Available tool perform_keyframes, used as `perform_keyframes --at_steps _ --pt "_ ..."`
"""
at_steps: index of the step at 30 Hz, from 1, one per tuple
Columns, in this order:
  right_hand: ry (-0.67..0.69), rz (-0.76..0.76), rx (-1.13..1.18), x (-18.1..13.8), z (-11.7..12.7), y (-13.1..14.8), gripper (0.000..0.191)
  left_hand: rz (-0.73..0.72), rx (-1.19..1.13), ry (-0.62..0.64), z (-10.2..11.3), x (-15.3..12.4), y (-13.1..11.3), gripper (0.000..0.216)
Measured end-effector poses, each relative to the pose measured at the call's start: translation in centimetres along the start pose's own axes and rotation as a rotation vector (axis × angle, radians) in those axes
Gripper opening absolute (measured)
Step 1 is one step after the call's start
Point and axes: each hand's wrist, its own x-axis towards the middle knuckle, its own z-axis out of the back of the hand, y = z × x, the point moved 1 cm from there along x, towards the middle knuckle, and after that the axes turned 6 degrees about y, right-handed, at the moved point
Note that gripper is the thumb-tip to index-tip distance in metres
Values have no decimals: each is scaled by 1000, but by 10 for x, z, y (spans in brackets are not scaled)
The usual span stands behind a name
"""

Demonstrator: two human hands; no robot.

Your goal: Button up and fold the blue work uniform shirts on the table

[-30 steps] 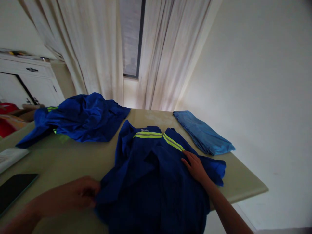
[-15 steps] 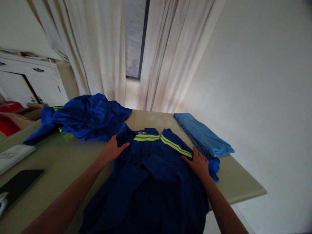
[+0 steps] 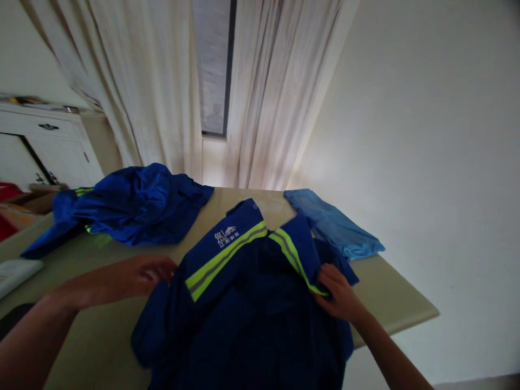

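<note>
Where the yellow-green stripes cross its upper part, I have the dark blue jacket (image 3: 247, 336) between my two hands at the near side of the table (image 3: 398, 295). My right hand (image 3: 339, 295) has its fingers folded closed over the jacket's edge at the end of one stripe, with cloth gripped in them. My left hand (image 3: 140, 276) is at the opposite edge, fingers curled with a small gap showing; they meet the cloth, but blur keeps me from telling whether they pinch it.

Beyond the table's left edge is an open cardboard box (image 3: 40, 202), with red and orange material about it; what lies inside I can't make out. Behind it stands a white cabinet (image 3: 67, 149), its drawer pushed in and a dark gap between its doors, the inside unseen. Small objects on top are too indistinct to name.

The jacket's lower part runs out of view at the bottom, in deep shadow. A white object (image 3: 18, 275) is cut off at the left, and a dark flat one (image 3: 14, 319) is partly covered by my left forearm. A crumpled blue garment (image 3: 142, 200) hides its own shape in folds. Folded light-blue cloth (image 3: 335, 222) lies at the right.
</note>
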Motion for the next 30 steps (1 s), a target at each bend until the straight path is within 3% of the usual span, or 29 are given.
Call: perform_keyframes --at_steps 2,4,6,9,12,16,18,19,20,24,27,30 --pt "194 133 56 -7 -16 14 42 -42 -175 30 4 12 -1 60" --pt "243 189 109 -2 -25 27 51 -41 -371 -46 2 43 -11 65" --pt "274 211 160 9 -27 39 54 17 -519 -46 -11 82 -26 74" --pt "340 178 245 23 -20 52 50 85 -325 -63 -42 131 -49 77" --pt "320 38 360 19 -10 56 53 -88 -12 225 -78 141 -73 69" --pt "155 -110 496 -4 -2 56 98 -374 126 698 -114 100 -106 66" --pt "137 -55 482 -12 0 60 102 -428 70 902 -124 77 -121 61" --pt "149 -14 455 -14 1 63 97 -428 41 900 -128 70 -127 57" --pt "164 24 423 -13 1 67 88 -413 23 812 -130 65 -132 53" --pt "144 111 326 0 7 82 49 -297 50 250 -139 56 -144 61" --pt "68 177 247 11 21 91 43 -257 108 91 -146 46 -149 78" --pt "-24 221 148 18 40 98 36 -317 225 -58 -147 33 -153 82"
